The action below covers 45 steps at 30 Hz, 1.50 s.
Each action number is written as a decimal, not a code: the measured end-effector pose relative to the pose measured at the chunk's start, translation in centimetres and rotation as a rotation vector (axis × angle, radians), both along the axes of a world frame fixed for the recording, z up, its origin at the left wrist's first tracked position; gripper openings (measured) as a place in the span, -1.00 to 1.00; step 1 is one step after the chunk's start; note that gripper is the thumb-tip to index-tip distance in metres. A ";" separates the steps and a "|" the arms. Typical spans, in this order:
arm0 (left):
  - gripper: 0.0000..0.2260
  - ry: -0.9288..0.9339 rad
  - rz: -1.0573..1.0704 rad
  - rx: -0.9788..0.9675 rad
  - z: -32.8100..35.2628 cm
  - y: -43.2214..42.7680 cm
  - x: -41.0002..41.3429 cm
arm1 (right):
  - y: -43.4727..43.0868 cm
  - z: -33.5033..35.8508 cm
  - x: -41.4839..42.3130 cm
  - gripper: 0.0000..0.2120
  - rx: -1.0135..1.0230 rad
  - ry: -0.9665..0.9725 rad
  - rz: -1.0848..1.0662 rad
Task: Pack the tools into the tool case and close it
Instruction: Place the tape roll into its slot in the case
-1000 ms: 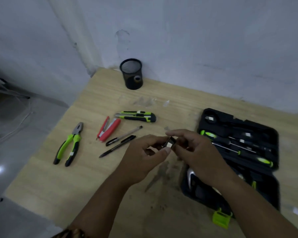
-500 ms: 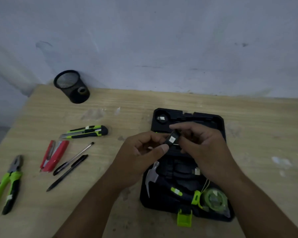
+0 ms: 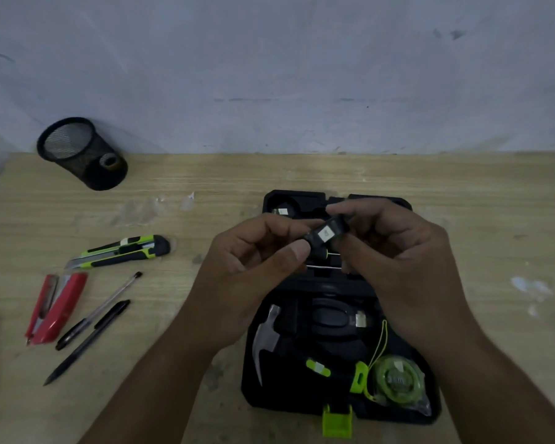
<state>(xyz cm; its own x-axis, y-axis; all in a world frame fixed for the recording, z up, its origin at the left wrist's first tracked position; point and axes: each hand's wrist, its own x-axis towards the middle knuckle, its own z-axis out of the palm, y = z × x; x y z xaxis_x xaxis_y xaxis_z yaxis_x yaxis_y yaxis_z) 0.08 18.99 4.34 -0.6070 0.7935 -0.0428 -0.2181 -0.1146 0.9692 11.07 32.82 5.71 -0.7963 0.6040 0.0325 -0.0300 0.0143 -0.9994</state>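
Head view: left grip [image 3: 250,270] and right grip [image 3: 407,261] both pinch a small black part [image 3: 326,233] above the open tool case [image 3: 263,397]

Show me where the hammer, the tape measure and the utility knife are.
hammer [image 3: 266,336], head view, on its shiny metal head.
tape measure [image 3: 398,383], head view, on the middle of its round green body.
utility knife [image 3: 127,251], head view, on the middle of its green and black handle.
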 end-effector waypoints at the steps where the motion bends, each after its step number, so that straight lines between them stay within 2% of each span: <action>1: -0.94 -0.003 -0.003 -0.005 -0.2 0.1 -0.2 | 0.1 -0.3 -0.1 -0.80 -0.007 -0.003 0.000; 7: -0.82 -0.028 0.038 -0.130 -1.6 0.8 -1.1 | 0.7 -1.7 -0.7 -0.83 -0.040 -0.060 -0.002; 10: -0.77 0.022 0.096 -0.223 -2.2 1.2 -1.5 | 1.0 -2.6 -0.8 -0.84 -0.023 -0.127 0.004; 16: -0.86 -0.033 0.164 -0.374 -4.2 1.6 -3.2 | 1.8 -4.9 -1.6 -0.81 0.075 -0.294 0.095; 17: -0.87 0.026 0.186 -0.407 -4.6 1.5 -3.7 | 2.1 -5.3 -1.9 -0.82 0.113 -0.325 0.100; 20: -0.91 0.377 0.253 -0.575 -6.1 1.4 -5.1 | 3.2 -6.3 -2.8 -0.82 0.233 -0.408 0.093; 22: -0.92 0.492 0.280 -0.625 -7.1 1.4 -6.0 | 3.8 -6.8 -3.5 -0.83 0.298 -0.436 0.097; 25: -0.91 0.592 0.253 -0.641 -8.2 1.8 -7.1 | 4.5 -7.3 -4.7 -0.83 0.399 -0.447 0.153; 28: -0.91 0.609 0.221 -0.629 -8.6 2.6 -8.0 | 5.0 -7.6 -6.3 -0.82 0.466 -0.432 0.243; 39: -0.88 0.554 0.144 -0.619 -9.6 4.0 -10.1 | 6.3 -8.9 -10.2 -0.80 0.900 -0.522 0.490; 45: -0.84 0.531 0.165 -0.607 -10.4 4.2 -10.0 | 6.4 -8.4 -9.9 -0.80 0.729 -0.483 0.457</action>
<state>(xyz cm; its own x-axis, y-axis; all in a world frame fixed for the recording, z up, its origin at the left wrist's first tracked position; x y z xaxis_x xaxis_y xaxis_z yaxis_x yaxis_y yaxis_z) -9.97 23.23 -6.07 -0.7742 0.6234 -0.1097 0.2609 0.4722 0.8420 1.21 39.24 -2.73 -0.9738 0.1957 -0.1155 0.2227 0.7204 -0.6568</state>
